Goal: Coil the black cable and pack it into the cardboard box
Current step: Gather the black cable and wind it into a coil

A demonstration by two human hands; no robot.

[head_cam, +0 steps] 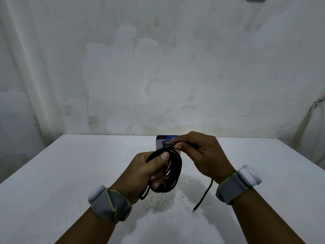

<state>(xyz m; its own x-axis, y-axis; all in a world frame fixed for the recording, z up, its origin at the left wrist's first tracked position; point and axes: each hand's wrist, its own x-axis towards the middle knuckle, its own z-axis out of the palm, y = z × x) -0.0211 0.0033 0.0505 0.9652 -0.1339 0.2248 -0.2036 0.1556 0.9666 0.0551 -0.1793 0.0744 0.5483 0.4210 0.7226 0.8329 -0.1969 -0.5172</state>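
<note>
Above the white, dust-speckled counter (70, 173), I hold the thin black cable (175, 171) wound into a loose oval bundle of several loops. My left hand (147, 175) is closed around the left side of that bundle, thumb pressed across the top strands and fingers curled through the middle. My right hand (202, 152) pinches a single strand at the top of the coil between thumb and forefinger, the other fingers folded in. From under my right hand the free tail hangs down, its tip close to the counter surface. The loops lie unevenly, some gaping apart. Behind my hands, on the counter, stands the small cardboard box (162, 142) with a blue printed front, mostly hidden. Each wrist carries a grey strap with a white block.
</note>
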